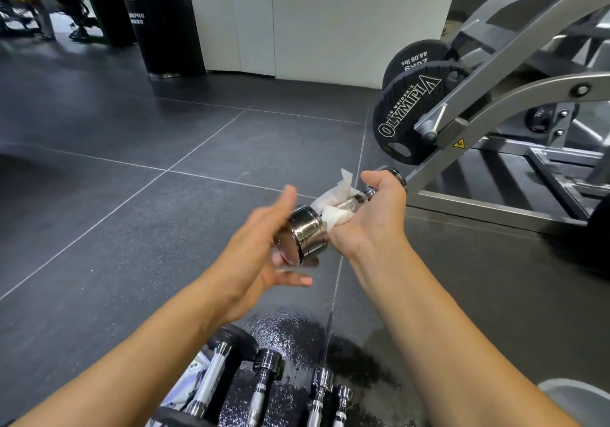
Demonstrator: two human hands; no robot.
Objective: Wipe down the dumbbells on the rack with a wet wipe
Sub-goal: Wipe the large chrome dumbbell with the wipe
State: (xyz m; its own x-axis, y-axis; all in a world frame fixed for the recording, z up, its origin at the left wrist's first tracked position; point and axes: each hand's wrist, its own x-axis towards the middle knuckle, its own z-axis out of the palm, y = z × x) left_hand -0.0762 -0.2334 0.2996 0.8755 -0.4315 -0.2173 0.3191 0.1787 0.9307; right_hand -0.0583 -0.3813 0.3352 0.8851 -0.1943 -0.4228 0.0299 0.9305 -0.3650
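Chrome dumbbell [305, 232] gripped through wet wipe [330, 197] by right hand [373, 212]; left hand [260, 245], fingers spread at 8 o'clock, should steady its head.

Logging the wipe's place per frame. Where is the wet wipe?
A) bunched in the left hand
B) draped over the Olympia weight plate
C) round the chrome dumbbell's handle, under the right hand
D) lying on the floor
C: the wet wipe sits round the handle of the chrome dumbbell, gripped there by the right hand; the left hand is open and holds no wipe.
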